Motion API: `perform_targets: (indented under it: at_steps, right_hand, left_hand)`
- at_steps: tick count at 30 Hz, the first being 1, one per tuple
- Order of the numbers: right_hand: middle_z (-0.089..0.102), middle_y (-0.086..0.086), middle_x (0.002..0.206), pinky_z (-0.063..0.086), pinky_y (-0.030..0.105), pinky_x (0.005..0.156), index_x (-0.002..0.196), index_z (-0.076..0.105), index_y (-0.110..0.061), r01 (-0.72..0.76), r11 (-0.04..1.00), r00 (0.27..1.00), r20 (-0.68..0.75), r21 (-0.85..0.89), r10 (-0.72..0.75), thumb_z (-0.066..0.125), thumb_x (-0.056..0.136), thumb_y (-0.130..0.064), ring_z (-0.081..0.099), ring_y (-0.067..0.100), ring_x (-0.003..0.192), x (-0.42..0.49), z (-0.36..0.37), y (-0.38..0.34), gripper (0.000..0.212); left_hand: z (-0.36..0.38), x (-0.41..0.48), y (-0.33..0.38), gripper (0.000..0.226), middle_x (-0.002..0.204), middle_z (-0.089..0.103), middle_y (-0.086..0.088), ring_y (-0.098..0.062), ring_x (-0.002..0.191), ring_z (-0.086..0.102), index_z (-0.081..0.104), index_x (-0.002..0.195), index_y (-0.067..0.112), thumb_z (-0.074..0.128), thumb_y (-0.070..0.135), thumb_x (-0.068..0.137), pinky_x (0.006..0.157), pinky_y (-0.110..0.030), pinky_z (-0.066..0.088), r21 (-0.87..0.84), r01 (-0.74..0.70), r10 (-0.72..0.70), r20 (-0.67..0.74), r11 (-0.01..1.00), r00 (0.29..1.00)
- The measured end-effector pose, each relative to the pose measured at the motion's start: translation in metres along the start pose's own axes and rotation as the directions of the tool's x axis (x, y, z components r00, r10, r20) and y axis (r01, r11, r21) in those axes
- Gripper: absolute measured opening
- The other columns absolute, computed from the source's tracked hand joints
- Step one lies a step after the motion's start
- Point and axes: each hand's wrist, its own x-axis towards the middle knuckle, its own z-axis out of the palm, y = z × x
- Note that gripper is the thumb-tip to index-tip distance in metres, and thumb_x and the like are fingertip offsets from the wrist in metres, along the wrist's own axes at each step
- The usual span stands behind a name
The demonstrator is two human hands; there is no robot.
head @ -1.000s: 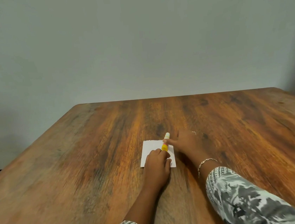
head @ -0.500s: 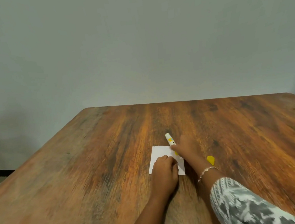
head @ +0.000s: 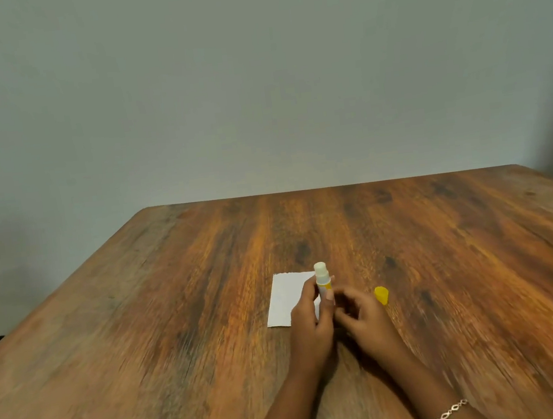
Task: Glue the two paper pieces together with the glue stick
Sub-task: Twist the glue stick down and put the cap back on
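An uncapped glue stick (head: 322,277), white with a yellow label, stands upright above the table. My left hand (head: 310,326) grips it, fingers and thumb wrapped round its body. My right hand (head: 363,315) is right beside it, its curled fingertips meeting the stick's lower end behind my left thumb. A white paper piece (head: 287,299) lies flat on the table, partly covered by my left hand. I make out one sheet only; a second piece is not distinguishable. The yellow cap (head: 381,295) lies on the wood just right of my right hand.
The wooden table (head: 178,324) stretches wide on all sides, with its far edge against a plain grey wall. A bracelet (head: 445,415) sits on my right wrist.
My left hand has lifted off the paper and taken the glue stick, now upright. My right hand has slid down to its lower end. The cap lies on the table.
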Motion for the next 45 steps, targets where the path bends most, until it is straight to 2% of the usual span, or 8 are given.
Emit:
perform_targets:
  at_steps: [4, 13, 18, 23, 29, 33, 40, 45]
  right_hand:
    - [0.07, 0.009, 0.101, 0.052, 0.023, 0.085, 0.105, 0.064, -0.01, -0.018, 0.998, 0.998, 0.069, 0.063, 0.013, 0.053, 0.08, 0.014, 0.065, 0.015, 0.096, -0.0002, 0.0007, 0.0008, 0.037]
    - [0.059, -0.001, 0.073, 0.042, 0.016, 0.057, 0.091, 0.062, -0.017, -0.029, 0.998, 0.999, -0.037, 0.054, 0.031, 0.057, 0.082, 0.007, 0.05, 0.008, 0.064, 0.0006, 0.0051, 0.0046, 0.026]
    - [0.07, 0.001, 0.093, 0.051, 0.016, 0.076, 0.099, 0.065, -0.014, -0.016, 0.993, 0.999, 0.035, 0.114, 0.012, 0.054, 0.08, 0.014, 0.065, 0.007, 0.086, -0.0016, -0.0013, -0.0005, 0.036]
    - [0.061, 0.003, 0.072, 0.044, 0.015, 0.057, 0.09, 0.062, -0.012, -0.014, 1.0, 0.999, -0.03, 0.014, 0.015, 0.057, 0.08, 0.01, 0.051, 0.01, 0.064, 0.0006, 0.001, 0.0029, 0.025]
    - [0.07, 0.004, 0.094, 0.051, 0.016, 0.074, 0.101, 0.063, -0.014, -0.012, 0.996, 0.998, 0.054, 0.087, 0.007, 0.053, 0.08, 0.015, 0.066, 0.006, 0.084, 0.0005, -0.0032, 0.0016, 0.037]
    - [0.063, 0.004, 0.076, 0.044, 0.027, 0.059, 0.093, 0.062, -0.015, -0.015, 0.999, 1.0, 0.017, 0.033, 0.014, 0.054, 0.079, 0.014, 0.053, 0.015, 0.064, 0.001, -0.0015, 0.0046, 0.033]
    - [0.07, 0.016, 0.095, 0.054, 0.035, 0.078, 0.095, 0.066, -0.018, -0.038, 0.988, 0.997, 0.069, 0.147, 0.028, 0.055, 0.078, 0.017, 0.067, 0.024, 0.087, 0.0021, -0.0047, 0.0033, 0.04]
    - [0.062, 0.019, 0.078, 0.043, 0.038, 0.059, 0.091, 0.062, -0.001, -0.004, 1.0, 1.0, 0.018, -0.021, 0.004, 0.056, 0.074, 0.016, 0.051, 0.026, 0.062, 0.0037, -0.0038, 0.0084, 0.025]
  left_hand:
    - [-0.0022, 0.0027, -0.0046, 0.018, 0.099, 0.066, 0.01, -0.001, 0.093, 0.062, 0.058, 0.106, 0.014, 0.046, 0.008, 0.094, 0.076, -0.012, 0.048, -0.014, 0.014, -0.014, 0.004, 1.0, 1.0]
    - [0.0013, -0.0015, -0.0068, 0.019, 0.094, 0.065, 0.018, 0.004, 0.087, 0.062, 0.054, 0.111, 0.017, 0.047, 0.014, 0.093, 0.071, -0.007, 0.046, 0.064, -0.069, 0.066, 0.05, 0.996, 0.997]
    - [-0.0015, 0.0004, -0.0054, 0.018, 0.089, 0.063, 0.018, 0.006, 0.084, 0.061, 0.052, 0.102, 0.025, 0.047, 0.01, 0.093, 0.067, -0.004, 0.043, 0.074, -0.062, 0.061, 0.011, 0.995, 0.998]
    - [0.0004, -0.001, -0.0074, 0.019, 0.092, 0.064, 0.016, 0.004, 0.086, 0.062, 0.053, 0.11, 0.015, 0.047, 0.018, 0.093, 0.072, -0.016, 0.05, 0.106, -0.065, 0.06, 0.056, 0.992, 0.997]
    - [-0.0029, 0.0002, -0.0055, 0.021, 0.094, 0.064, 0.014, 0.003, 0.086, 0.061, 0.053, 0.112, 0.014, 0.047, 0.017, 0.093, 0.073, -0.019, 0.05, 0.095, -0.063, 0.059, 0.044, 0.993, 0.997]
    - [-0.0014, -0.0019, -0.0031, 0.028, 0.098, 0.067, 0.008, 0.007, 0.085, 0.06, 0.053, 0.112, 0.012, 0.045, 0.025, 0.089, 0.072, -0.016, 0.047, 0.127, -0.072, 0.064, 0.065, 0.989, 0.996]
    - [-0.0049, 0.0003, -0.0031, 0.021, 0.097, 0.068, -0.007, -0.012, 0.085, 0.064, 0.053, 0.113, 0.009, 0.049, 0.014, 0.093, 0.075, -0.035, 0.052, 0.138, -0.056, 0.051, 0.034, 0.989, 0.998]
    - [-0.0026, -0.0016, -0.0042, 0.022, 0.1, 0.069, -0.003, -0.008, 0.087, 0.064, 0.052, 0.114, 0.011, 0.051, 0.014, 0.092, 0.075, -0.03, 0.052, 0.159, -0.081, 0.074, 0.049, 0.984, 0.996]
